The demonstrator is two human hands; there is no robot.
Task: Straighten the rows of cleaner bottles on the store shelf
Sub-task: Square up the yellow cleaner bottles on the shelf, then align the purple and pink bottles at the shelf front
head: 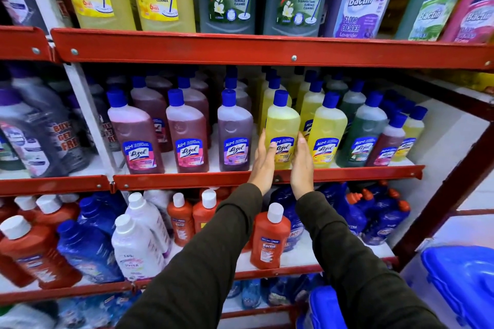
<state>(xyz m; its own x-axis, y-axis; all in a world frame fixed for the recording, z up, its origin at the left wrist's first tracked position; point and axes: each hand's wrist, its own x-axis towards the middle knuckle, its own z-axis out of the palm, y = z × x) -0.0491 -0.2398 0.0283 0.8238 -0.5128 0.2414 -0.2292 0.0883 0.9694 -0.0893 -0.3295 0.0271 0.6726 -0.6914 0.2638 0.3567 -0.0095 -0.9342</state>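
Our dark sleeves (213, 262) led to the middle shelf (187, 179), where our left hand (263, 161) and right hand (302, 165), fingers straight, pressed against either side of one yellow bottle (282, 123).

The shelf (267, 53) is lit brightly in front and left dark behind. The edges are bent and blurred.
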